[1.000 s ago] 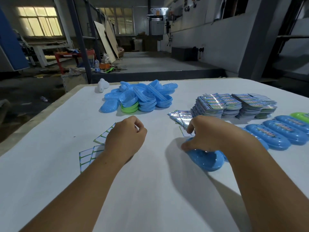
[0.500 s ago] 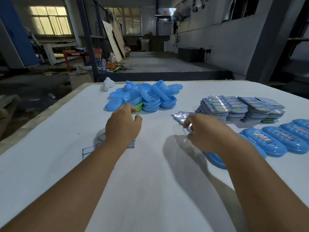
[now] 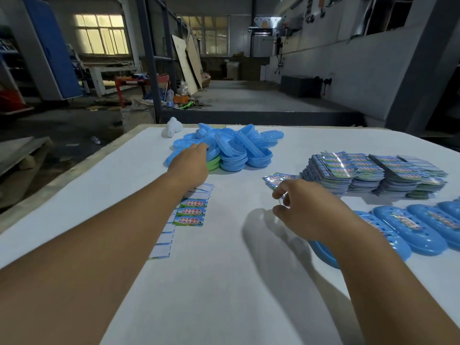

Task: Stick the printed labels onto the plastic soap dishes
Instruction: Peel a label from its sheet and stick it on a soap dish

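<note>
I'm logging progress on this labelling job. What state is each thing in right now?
left hand: reaching, fingers on the pile of soap dishes
right hand: pinching a thin label
pile of soap dishes: unlabelled, heaped
row of blue dishes: labelled, laid flat
sticker sheet: partly peeled
label stacks: untouched
</note>
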Action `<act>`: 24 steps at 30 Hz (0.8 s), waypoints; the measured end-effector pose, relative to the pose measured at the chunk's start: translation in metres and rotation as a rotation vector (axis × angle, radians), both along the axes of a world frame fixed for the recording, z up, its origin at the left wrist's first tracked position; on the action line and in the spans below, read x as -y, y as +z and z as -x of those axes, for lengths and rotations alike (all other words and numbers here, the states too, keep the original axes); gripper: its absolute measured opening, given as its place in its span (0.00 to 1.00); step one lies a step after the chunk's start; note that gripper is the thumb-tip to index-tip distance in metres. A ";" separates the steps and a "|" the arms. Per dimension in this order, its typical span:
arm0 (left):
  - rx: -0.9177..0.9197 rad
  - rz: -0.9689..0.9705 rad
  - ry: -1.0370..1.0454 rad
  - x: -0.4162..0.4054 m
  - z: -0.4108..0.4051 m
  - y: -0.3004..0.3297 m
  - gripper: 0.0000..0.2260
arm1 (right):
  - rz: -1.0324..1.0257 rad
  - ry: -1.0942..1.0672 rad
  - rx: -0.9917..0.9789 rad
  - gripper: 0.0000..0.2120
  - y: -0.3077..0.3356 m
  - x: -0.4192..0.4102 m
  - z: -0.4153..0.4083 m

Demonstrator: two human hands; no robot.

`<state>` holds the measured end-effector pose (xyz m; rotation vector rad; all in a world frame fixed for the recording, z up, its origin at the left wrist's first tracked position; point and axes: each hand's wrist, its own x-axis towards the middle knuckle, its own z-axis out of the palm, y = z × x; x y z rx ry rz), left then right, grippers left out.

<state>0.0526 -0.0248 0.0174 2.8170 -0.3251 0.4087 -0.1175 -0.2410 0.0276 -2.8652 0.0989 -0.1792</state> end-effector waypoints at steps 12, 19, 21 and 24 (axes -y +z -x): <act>0.033 0.034 -0.089 -0.020 -0.020 0.000 0.12 | -0.013 0.009 -0.034 0.17 0.002 -0.002 0.000; 0.109 0.154 -0.068 -0.026 -0.011 0.000 0.04 | -0.016 0.007 -0.043 0.18 0.000 -0.003 0.000; 0.076 0.185 -0.091 -0.028 -0.008 -0.001 0.05 | -0.026 0.010 -0.052 0.18 0.000 -0.004 -0.001; 0.034 0.218 -0.119 -0.030 -0.004 -0.001 0.05 | -0.052 0.017 -0.072 0.18 0.000 -0.005 -0.001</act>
